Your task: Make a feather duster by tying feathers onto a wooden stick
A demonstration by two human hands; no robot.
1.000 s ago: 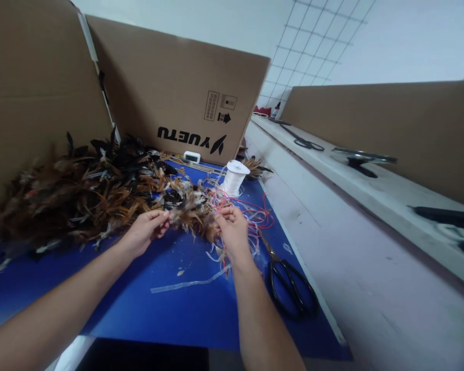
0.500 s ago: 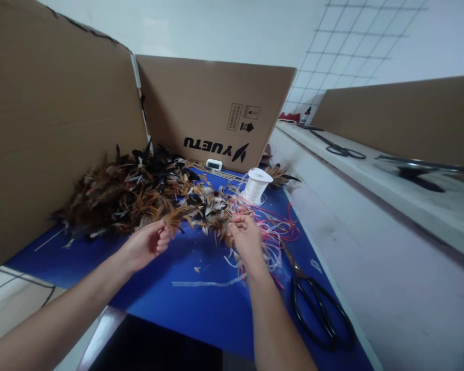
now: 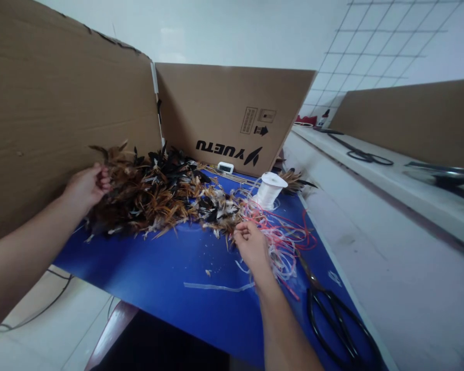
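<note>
A long heap of brown, black and white feathers lies on the blue table top. At the heap's left end, close to the cardboard, my left hand has its fingers curled around a tuft of brown feathers. My right hand is closed in a pinch at the heap's right end, beside a tangle of red and clear ribbon; whatever lies between its fingertips is too small to name. A flat clear strip stretches out left of my right wrist.
Behind the ribbon stands a white spool. Large black-handled scissors lie at the right edge. Cardboard panels wall the left and back, with a small white device below. Another pair of scissors rests on the ledge.
My left hand has moved left and up, from in front of the heap to its left end. My right hand stays pinched by the ribbon. The view has shifted a little left.
</note>
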